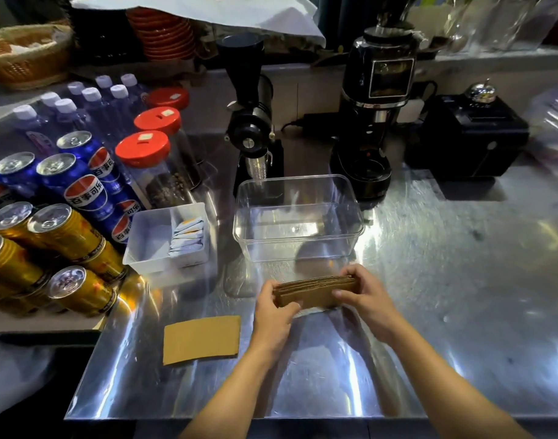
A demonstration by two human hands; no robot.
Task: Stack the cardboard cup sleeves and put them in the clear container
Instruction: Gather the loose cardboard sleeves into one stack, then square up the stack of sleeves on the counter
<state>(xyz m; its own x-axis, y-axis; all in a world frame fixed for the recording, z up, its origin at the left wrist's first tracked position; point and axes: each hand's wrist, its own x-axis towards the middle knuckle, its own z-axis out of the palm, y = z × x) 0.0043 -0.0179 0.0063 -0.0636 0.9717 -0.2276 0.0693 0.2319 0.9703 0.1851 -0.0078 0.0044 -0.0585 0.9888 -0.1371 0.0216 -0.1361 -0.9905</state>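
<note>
A stack of several brown cardboard cup sleeves [315, 291] stands on its long edge on the steel counter, just in front of the clear container [298, 242]. My left hand [276, 312] grips the stack's left end and my right hand [365, 293] grips its right end. One more sleeve [201, 339] lies flat on the counter to the left of my left forearm. The clear container is rectangular, lidless and has nothing inside.
A white tray of sachets [168, 239] sits left of the container. Blue and gold cans [59, 223], red-lidded jars [148, 166] and water bottles crowd the left. Two black grinders [255, 128] [374, 122] and a black box [467, 134] stand behind.
</note>
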